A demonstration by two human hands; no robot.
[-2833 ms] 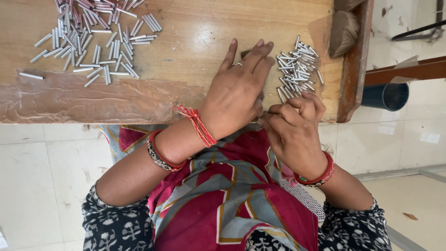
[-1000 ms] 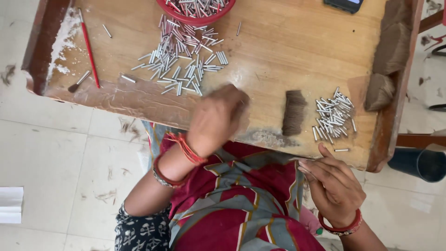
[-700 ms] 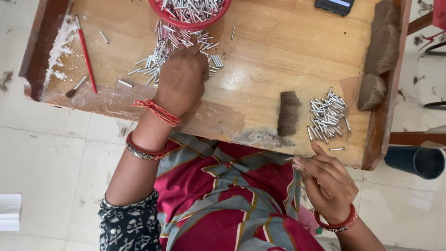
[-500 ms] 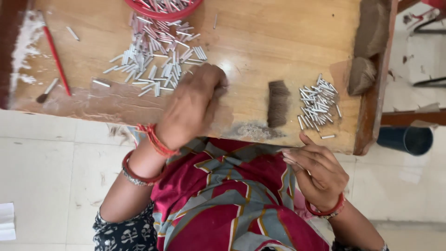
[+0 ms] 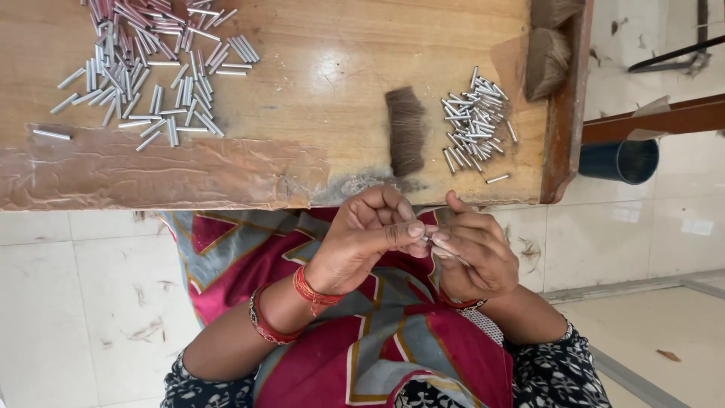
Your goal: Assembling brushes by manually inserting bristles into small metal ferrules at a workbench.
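My left hand (image 5: 370,242) and my right hand (image 5: 472,253) meet over my lap, just below the front edge of the wooden table (image 5: 302,60). Both pinch one small silver metal tube (image 5: 427,239) between their fingertips; most of it is hidden. A large scatter of the same silver tubes (image 5: 147,68) lies at the table's upper left. A smaller heap of tubes (image 5: 474,121) lies at the right. Between the two heaps rests a dark bundle of hair or bristle (image 5: 406,130).
Two more brown bristle tufts (image 5: 547,60) sit by the table's raised right rim (image 5: 568,98). A dark blue cylinder (image 5: 619,160) stands on the white tiled floor to the right, under a wooden bar (image 5: 664,117). Brown tape covers the table's front strip.
My left hand has come back from the big pile at the left to my lap, where it joins my right hand on a tube. The view has shifted toward the table's front edge.
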